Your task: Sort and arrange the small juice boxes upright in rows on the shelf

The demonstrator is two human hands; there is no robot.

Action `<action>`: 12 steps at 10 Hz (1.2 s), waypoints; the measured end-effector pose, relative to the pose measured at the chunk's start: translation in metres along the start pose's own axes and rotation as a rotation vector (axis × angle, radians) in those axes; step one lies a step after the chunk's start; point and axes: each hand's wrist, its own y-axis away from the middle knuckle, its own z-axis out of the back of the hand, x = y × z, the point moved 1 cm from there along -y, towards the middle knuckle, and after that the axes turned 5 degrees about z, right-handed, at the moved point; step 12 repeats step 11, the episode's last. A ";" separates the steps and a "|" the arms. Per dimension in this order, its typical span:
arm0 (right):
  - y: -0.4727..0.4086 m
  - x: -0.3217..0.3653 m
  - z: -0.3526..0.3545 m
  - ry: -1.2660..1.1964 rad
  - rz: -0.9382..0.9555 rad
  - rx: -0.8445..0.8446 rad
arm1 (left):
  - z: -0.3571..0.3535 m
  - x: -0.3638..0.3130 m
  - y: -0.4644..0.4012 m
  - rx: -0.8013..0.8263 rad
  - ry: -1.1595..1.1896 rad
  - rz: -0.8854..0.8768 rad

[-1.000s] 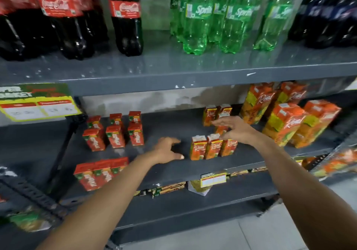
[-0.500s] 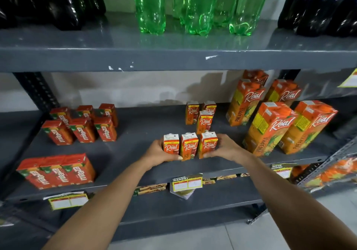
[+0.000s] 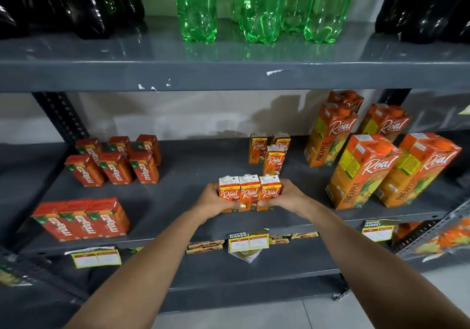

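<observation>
Three small orange Real juice boxes (image 3: pixel 249 193) stand upright side by side near the front of the grey middle shelf (image 3: pixel 178 201). My left hand (image 3: pixel 212 200) presses against the left box and my right hand (image 3: pixel 288 197) against the right box, squeezing the row between them. Behind them stand three more small Real boxes (image 3: pixel 273 159), two at the back and one in front. Small red Maaza boxes (image 3: pixel 115 164) stand in two rows at the left, and a front group of three Maaza boxes (image 3: pixel 82 220) leans to one side.
Large Real pineapple cartons (image 3: pixel 363 171) stand tilted at the right of the same shelf. Green and dark soda bottles (image 3: pixel 262 8) fill the shelf above. Price labels (image 3: pixel 248 242) hang on the shelf's front edge. A lower shelf holds flat packets.
Both hands closed in on the front row of three Real boxes and now press it from both sides. The row sits tighter and straighter. The camera has moved closer.
</observation>
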 end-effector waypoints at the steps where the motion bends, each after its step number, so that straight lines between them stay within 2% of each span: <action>1: 0.005 -0.003 0.000 0.025 -0.001 0.016 | -0.003 0.001 0.009 0.021 0.022 -0.015; 5: 0.028 -0.007 -0.001 0.058 0.004 0.065 | -0.010 0.005 0.036 0.066 0.031 -0.022; 8: 0.031 -0.005 -0.002 -0.014 -0.011 0.067 | -0.007 0.006 0.032 0.069 -0.025 -0.006; 12: 0.043 0.016 0.013 -0.024 0.006 0.060 | 0.007 -0.020 0.057 0.095 -0.011 -0.116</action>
